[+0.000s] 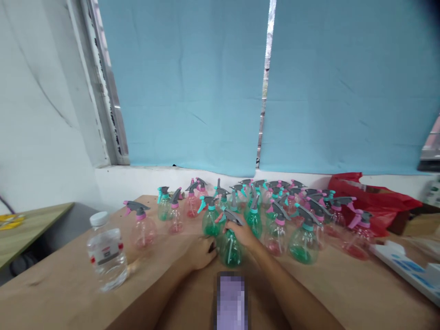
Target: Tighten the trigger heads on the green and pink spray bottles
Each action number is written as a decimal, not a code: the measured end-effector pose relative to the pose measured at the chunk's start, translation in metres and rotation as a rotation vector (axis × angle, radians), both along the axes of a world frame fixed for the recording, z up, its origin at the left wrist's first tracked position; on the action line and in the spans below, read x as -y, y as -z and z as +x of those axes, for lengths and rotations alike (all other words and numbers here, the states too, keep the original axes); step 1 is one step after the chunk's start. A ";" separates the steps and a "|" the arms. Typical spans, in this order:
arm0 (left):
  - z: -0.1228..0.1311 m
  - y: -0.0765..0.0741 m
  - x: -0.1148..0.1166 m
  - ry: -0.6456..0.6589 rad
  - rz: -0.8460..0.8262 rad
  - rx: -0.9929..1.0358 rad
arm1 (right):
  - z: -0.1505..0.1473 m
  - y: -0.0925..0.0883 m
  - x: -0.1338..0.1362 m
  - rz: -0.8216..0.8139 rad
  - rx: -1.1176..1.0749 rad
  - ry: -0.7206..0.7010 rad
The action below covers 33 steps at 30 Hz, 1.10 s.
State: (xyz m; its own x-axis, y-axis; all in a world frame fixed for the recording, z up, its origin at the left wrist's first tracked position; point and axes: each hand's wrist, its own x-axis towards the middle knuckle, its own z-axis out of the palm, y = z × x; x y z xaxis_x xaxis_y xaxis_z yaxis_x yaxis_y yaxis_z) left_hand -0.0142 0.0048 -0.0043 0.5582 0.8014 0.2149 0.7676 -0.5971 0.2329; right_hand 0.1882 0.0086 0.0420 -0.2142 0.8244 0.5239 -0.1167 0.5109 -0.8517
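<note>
Near the front middle of the table stands a green spray bottle (231, 252) with a grey head. My right hand (240, 231) is wrapped round its neck and trigger, just under the head. To the left of that bottle, my left hand (200, 253) rests low by the table with its fingers curled in. A small dark patch shows at those fingers, and I cannot make out what it is. Close behind both hands sits another green spray bottle (211, 222) with a turquoise trigger. A clear pink spray bottle (275, 236) is to the right of my right hand.
Several pink and green spray bottles crowd the back of the brown table (62, 284). A water bottle (107, 252) stands at left. On the right lie a red plastic bag (374, 201) and a white-and-blue box (405, 266). A pixelated purple block (232, 302) covers the front middle.
</note>
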 end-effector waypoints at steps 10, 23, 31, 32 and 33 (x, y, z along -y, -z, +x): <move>0.000 -0.008 0.007 0.111 -0.011 -0.031 | -0.001 -0.001 0.003 0.011 0.039 0.004; 0.000 -0.008 0.008 0.132 -0.007 -0.027 | 0.002 -0.005 0.011 -0.133 -0.086 -0.097; -0.001 -0.006 0.006 0.151 0.010 -0.039 | 0.004 -0.007 0.007 -0.023 0.001 -0.044; -0.001 -0.006 0.006 0.151 0.008 -0.040 | 0.004 -0.006 0.006 -0.021 0.007 -0.043; -0.001 -0.007 0.006 0.152 0.007 -0.040 | 0.004 -0.006 0.005 -0.017 0.012 -0.036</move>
